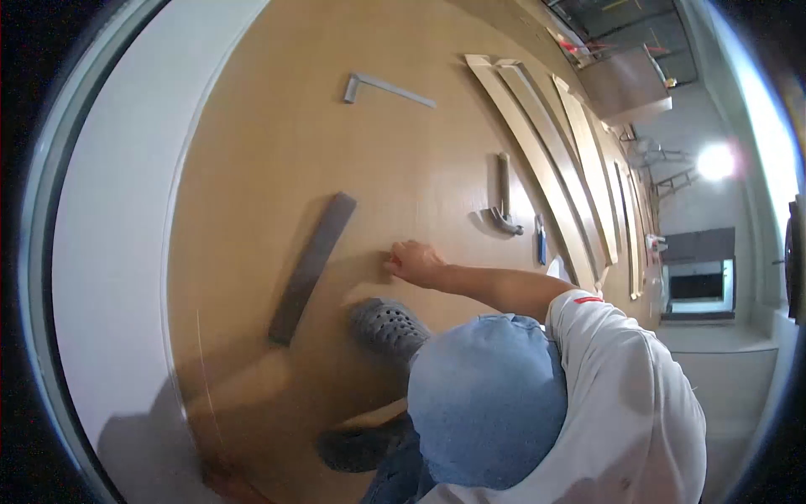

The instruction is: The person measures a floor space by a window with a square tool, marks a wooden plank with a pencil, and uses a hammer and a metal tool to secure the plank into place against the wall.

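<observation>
Bar [312, 269], dark and long, lies on the brown floor [420, 168], left of the right hand [416, 263]. Its grip is curled in, but I cannot quite tell if it pinches anything. A hammer [505, 195] lies farther right.

On the floor [420, 172], square [391, 88] beyond the bar [312, 269], hammer [505, 189] to their right, planks [538, 166] farther right.

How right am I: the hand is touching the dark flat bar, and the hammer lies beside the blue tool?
Not touching: the head view shows the hand apart from the dark flat bar. The hammer does lie beside the blue tool.
</observation>
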Demonstrator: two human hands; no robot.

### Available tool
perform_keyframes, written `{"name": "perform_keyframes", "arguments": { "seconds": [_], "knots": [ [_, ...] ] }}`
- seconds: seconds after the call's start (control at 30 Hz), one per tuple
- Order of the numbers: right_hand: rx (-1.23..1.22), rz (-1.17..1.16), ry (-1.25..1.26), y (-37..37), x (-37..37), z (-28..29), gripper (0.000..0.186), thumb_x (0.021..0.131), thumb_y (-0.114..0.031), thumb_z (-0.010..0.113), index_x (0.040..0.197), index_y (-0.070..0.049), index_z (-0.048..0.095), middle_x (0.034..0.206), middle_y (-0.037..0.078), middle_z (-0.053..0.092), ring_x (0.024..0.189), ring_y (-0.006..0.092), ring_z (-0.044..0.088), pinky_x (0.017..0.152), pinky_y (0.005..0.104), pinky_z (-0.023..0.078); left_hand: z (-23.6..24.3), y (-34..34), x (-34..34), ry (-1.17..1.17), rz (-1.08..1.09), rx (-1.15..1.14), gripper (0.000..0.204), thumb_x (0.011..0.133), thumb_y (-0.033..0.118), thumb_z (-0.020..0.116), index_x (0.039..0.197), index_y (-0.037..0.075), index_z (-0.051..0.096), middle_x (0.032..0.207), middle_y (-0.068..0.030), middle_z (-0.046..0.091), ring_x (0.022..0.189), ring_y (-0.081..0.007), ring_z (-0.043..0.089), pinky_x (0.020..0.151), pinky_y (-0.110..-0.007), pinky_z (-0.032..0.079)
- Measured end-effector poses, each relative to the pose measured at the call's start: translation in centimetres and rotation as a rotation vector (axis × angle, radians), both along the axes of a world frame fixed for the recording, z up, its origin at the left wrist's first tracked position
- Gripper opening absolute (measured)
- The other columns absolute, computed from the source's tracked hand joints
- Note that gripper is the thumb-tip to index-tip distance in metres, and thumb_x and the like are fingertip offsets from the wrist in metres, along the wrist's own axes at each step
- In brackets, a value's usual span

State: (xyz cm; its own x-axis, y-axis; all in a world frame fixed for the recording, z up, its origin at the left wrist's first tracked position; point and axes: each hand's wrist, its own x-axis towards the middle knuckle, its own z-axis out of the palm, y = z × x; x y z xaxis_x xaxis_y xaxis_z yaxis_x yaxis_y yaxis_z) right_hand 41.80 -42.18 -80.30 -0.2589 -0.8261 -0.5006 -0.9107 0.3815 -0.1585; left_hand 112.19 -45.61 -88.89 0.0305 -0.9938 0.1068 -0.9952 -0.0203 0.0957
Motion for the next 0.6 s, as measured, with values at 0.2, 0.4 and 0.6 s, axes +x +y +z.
{"name": "perform_keyframes", "arguments": {
  "seconds": [0.2, 0.4, 0.6],
  "knots": [
    [-0.135, -0.296, 0.196, 5.0, -9.9, -0.4, 0.030, 0.091, -0.022, 0.055, 0.116, -0.008, 0.063, 0.116, 0.012, 0.061, 0.115, 0.0287, 0.055, 0.093, 0.0442, 0.048, 0.7, -5.3, -3.3, -0.010, 0.028, 0.006, 0.062, 0.091, 0.043, 0.064, 0.134, -0.001, 0.052, 0.131, -0.0251, 0.054, 0.123, -0.0418, 0.048, 0.105, -0.053, 0.040],
    [0.101, -1.015, 0.404, 11.5, -20.7, 0.2, 0.077, 0.078, -0.063, 0.059, 0.142, -0.022, 0.049, 0.144, 0.021, 0.047, 0.134, 0.0397, 0.042, 0.113, 0.0537, 0.027, 1.1, -6.4, -3.5, -0.030, 0.084, 0.042, 0.060, 0.091, 0.042, 0.064, 0.131, -0.001, 0.053, 0.129, -0.0245, 0.055, 0.121, -0.0415, 0.049, 0.104, -0.052, 0.040],
    [0.084, -0.833, 0.337, 14.9, -24.4, -2.9, 0.068, 0.082, -0.061, 0.058, 0.132, -0.015, 0.058, 0.130, 0.028, 0.054, 0.124, 0.0435, 0.049, 0.102, 0.0515, 0.042, 0.8, -6.9, -5.1, -0.011, 0.092, 0.069, 0.058, 0.090, 0.041, 0.065, 0.129, 0.000, 0.055, 0.127, -0.0239, 0.055, 0.119, -0.0412, 0.050, 0.103, -0.052, 0.040]
  ]
}}
